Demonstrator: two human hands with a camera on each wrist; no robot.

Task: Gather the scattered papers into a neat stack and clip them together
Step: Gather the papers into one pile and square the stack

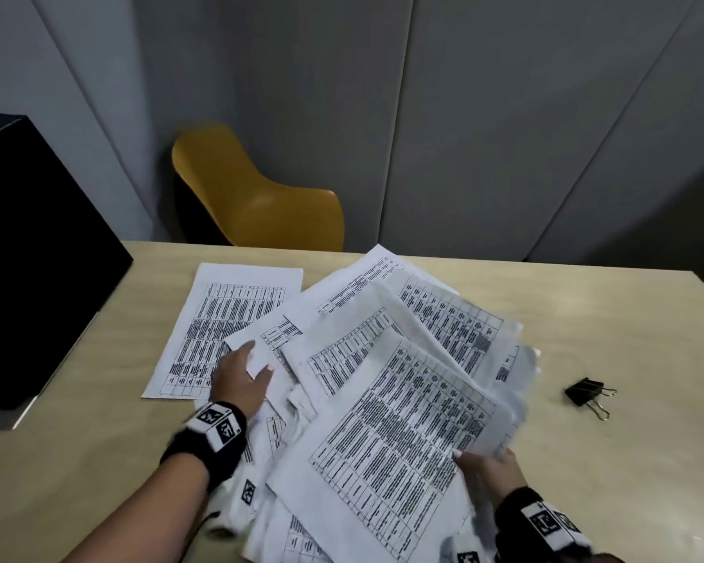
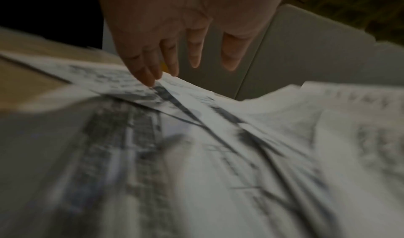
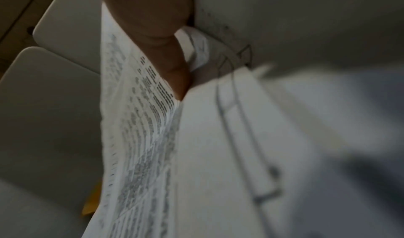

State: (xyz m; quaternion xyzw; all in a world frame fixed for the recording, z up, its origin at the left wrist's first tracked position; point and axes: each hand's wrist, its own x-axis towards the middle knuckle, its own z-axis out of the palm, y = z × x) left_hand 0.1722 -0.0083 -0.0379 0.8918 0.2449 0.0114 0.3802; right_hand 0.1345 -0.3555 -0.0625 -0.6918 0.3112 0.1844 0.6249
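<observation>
Papers [image 1: 383, 359] fan loosely across the counter [image 1: 626, 319] left of the binder clip [image 1: 586, 394], long edges askew. My right hand [image 1: 486, 467], nearer the clip, pinches the top sheets' corner; my left hand [image 1: 240, 379] lies flat, fingers straight, on the far sheets.

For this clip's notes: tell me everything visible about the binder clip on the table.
The binder clip is small, with a black body and two thin wire handles of metallic look, one folded toward the table's right edge, the other splayed toward the person. It lies on its side on the light wood-look table, right of the papers, apart from them. Neither hand touches it; nothing is clamped in it. The wrist views do not clearly show it.
</observation>
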